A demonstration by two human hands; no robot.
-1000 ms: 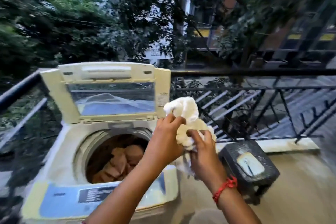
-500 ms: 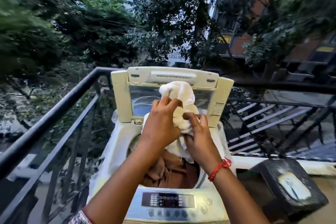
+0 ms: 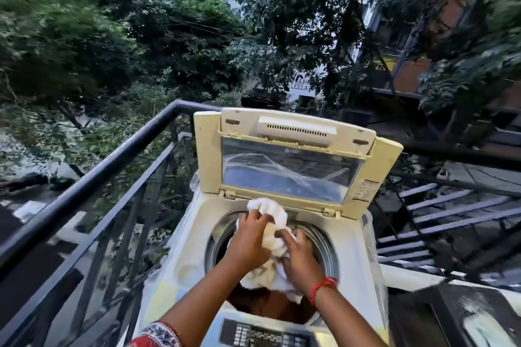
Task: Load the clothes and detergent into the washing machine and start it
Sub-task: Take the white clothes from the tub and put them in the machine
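Note:
A cream top-loading washing machine (image 3: pixel 191 236) stands on a balcony with its lid (image 3: pixel 284 132) raised upright. A bunched white cloth (image 3: pixel 275 222) hangs over the round drum opening (image 3: pixel 327 245). My left hand (image 3: pixel 249 242) grips the cloth from the left and my right hand (image 3: pixel 300 255) grips it from the right, both just above the drum. Brown clothes (image 3: pixel 267 303) lie inside the drum, partly hidden under the white cloth. The control panel (image 3: pixel 265 335) with buttons runs along the machine's near edge.
A black metal railing (image 3: pixel 93 177) runs along the left and behind the machine. A dark stool (image 3: pixel 462 315) with a pale patch on top stands at the lower right. Trees and buildings fill the background beyond the balcony.
Both hands have lowered the white cloth from lid height down to the drum opening. The view has shifted to centre on the machine.

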